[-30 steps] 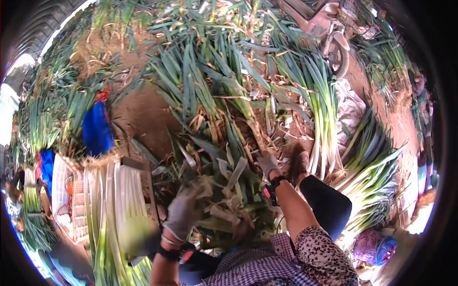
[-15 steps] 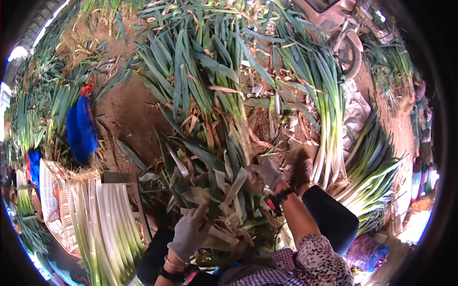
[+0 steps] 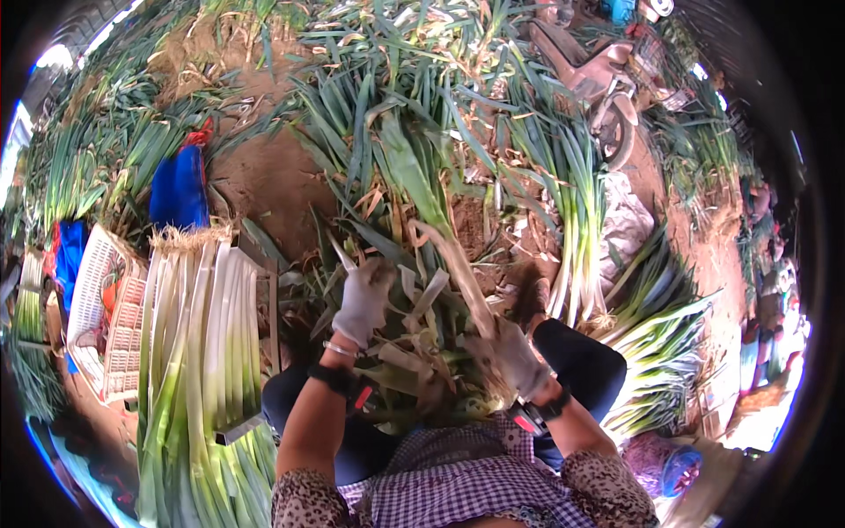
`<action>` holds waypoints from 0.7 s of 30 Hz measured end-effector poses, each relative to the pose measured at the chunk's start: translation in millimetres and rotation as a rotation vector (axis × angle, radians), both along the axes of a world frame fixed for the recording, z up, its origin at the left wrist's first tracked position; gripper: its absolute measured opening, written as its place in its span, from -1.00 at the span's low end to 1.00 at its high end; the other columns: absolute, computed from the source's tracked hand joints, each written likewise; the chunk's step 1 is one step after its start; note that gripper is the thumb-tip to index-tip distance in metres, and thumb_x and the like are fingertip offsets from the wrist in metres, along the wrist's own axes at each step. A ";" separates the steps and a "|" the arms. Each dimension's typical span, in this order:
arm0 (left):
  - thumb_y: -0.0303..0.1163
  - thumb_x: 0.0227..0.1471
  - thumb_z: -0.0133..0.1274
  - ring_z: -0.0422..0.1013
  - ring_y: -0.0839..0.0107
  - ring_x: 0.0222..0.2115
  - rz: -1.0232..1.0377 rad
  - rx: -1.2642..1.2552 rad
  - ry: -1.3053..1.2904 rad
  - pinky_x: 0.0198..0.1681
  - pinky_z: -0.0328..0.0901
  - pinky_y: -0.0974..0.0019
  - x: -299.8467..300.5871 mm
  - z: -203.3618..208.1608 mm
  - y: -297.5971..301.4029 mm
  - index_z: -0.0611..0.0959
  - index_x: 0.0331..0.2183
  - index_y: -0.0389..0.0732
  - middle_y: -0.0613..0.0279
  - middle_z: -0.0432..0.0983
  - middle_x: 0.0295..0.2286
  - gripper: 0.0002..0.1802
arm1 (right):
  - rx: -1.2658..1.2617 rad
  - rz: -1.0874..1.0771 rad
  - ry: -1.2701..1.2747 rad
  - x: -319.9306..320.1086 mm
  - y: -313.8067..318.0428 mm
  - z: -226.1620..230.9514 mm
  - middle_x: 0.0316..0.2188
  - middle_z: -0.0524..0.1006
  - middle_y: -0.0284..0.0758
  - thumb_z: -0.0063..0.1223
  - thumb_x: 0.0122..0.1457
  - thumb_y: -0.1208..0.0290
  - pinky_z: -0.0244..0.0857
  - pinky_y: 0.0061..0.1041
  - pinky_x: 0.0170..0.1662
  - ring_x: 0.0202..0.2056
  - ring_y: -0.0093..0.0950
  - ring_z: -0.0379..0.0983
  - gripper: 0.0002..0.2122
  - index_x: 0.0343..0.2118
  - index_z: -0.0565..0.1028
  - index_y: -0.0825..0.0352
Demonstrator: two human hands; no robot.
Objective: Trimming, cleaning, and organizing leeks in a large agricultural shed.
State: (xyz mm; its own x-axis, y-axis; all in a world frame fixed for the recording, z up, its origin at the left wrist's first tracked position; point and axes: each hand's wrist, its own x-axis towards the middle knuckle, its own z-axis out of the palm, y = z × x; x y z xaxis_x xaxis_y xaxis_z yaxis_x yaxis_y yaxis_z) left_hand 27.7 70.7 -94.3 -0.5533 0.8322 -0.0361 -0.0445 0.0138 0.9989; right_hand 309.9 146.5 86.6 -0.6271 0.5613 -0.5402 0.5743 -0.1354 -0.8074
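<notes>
My right hand (image 3: 523, 359), in a pale glove, closes round the lower part of a leek (image 3: 459, 268). The leek slants away from me, its brownish outer layers leading up to broad green leaves; its lower end is partly hidden by the hand. My left hand (image 3: 363, 304), also gloved, hovers over the leaf scraps with fingers curled; what they hold, if anything, I cannot make out. A pale pointed piece (image 3: 343, 255) shows beside its fingers. Between my knees lies a heap of peeled leaves (image 3: 414, 352).
Trimmed leeks (image 3: 198, 326) lie on a metal-edged stand at left, beside a white plastic basket (image 3: 123, 308) and a blue bag (image 3: 179, 189). Untrimmed leeks (image 3: 581, 229) lie ahead and at right (image 3: 660, 326). A parked vehicle (image 3: 607, 88) stands far right.
My right hand has drawn toward me and now has the leek, raised across the heap. My left hand has moved forward, away from my lap. The whole view has shifted a little.
</notes>
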 end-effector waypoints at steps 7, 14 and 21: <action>-0.22 0.24 0.24 0.54 0.46 -0.45 -0.018 0.101 -0.811 -0.38 0.48 0.33 31.5 80.7 3.7 0.65 -0.07 -0.23 0.33 0.62 -0.33 -0.67 | 0.483 0.254 -0.107 101.4 -68.5 -7.3 -0.42 0.59 -0.29 0.41 0.06 0.30 0.39 -0.39 -0.34 -0.41 -0.45 0.52 -0.57 -0.07 0.55 0.44; -0.44 0.13 0.26 0.51 0.39 -0.44 0.207 -0.118 -0.902 -0.48 0.43 0.30 21.9 41.1 8.3 0.64 -0.14 -0.21 0.24 0.58 -0.37 -0.76 | 0.553 0.262 0.075 69.7 -78.2 -40.2 -0.14 0.61 0.03 0.37 0.11 0.26 0.48 -0.27 -0.10 -0.21 -0.12 0.63 -0.49 0.06 0.44 0.38; -0.58 0.08 0.15 0.54 0.37 -0.41 0.307 -0.010 -0.657 -0.36 0.46 0.29 -3.8 -11.9 14.9 0.63 -0.11 -0.23 0.27 0.59 -0.35 -0.72 | -0.204 0.126 -0.009 -4.6 -21.1 -61.8 -0.22 0.65 -0.33 0.31 0.23 0.34 0.47 -0.45 -0.21 -0.28 -0.54 0.56 -0.54 0.11 0.46 0.46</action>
State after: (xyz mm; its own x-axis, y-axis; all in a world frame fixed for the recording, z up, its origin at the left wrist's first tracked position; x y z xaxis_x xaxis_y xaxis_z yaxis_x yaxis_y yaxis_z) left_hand 23.9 85.6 -106.1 -0.6232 0.6408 -0.4482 -0.6390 -0.0869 0.7643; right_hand 305.3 125.4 24.8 -0.6799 0.3578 -0.6401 0.6038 -0.2222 -0.7656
